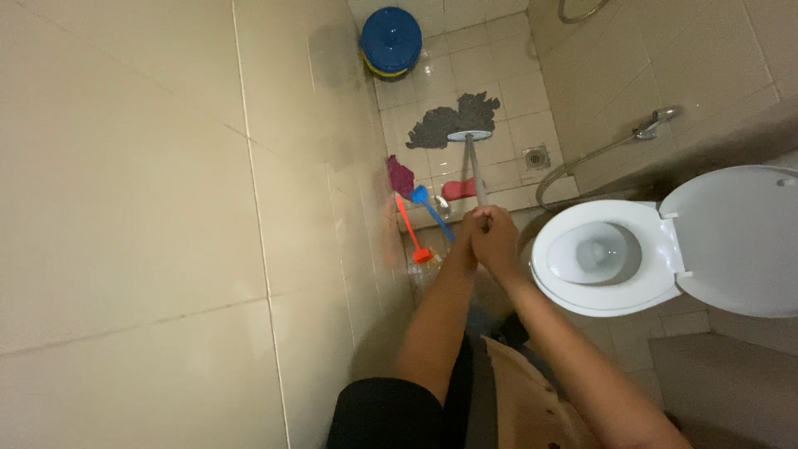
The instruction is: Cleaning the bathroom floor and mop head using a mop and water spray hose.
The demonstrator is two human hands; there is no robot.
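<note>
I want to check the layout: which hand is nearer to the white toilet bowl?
Right. The right hand grips the mop handle just beside the toilet bowl; the left hand sits behind it, farther away.

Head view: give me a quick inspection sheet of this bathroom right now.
Surface: tiled floor, looks wet near the floor drain.
Job's things: grey string mop spread on the floor, its handle running up to the hands.
Clutter: blue bucket in the far corner; orange brush, blue brush and pink cloth by the wall.
Grippers: left hand and right hand both grip the handle.
Cables: sprayer hose along the right wall.
Surroundings: white toilet, lid up.
</note>
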